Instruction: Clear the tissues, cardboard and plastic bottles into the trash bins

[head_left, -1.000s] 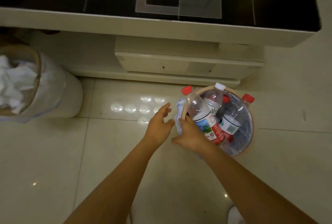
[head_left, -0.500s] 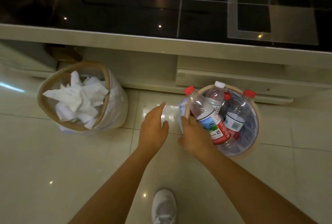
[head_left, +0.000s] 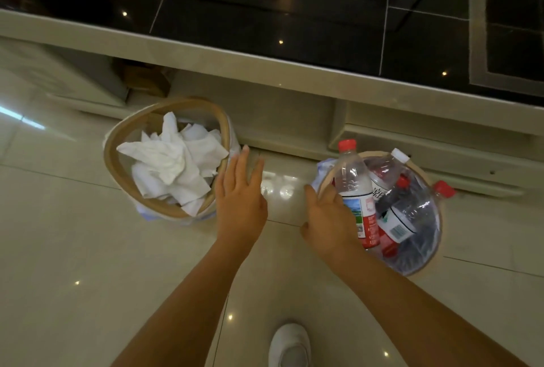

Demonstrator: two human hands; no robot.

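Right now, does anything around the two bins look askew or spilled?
Nothing has spilled. The tissue bin looks tilted, its rim out of round, tissues heaped to the rim. In the bottle bin, bottles poke above the rim. The liner bunches beside the right hand.

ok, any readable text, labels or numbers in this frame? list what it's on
Red-and-white label of the front bottle: print blurred, unreadable.
White label of the bottle behind it: a few Chinese characters at its edge, too blurred to quote.
Teal-and-white label of the lower bottle: barcode only, digits too small.
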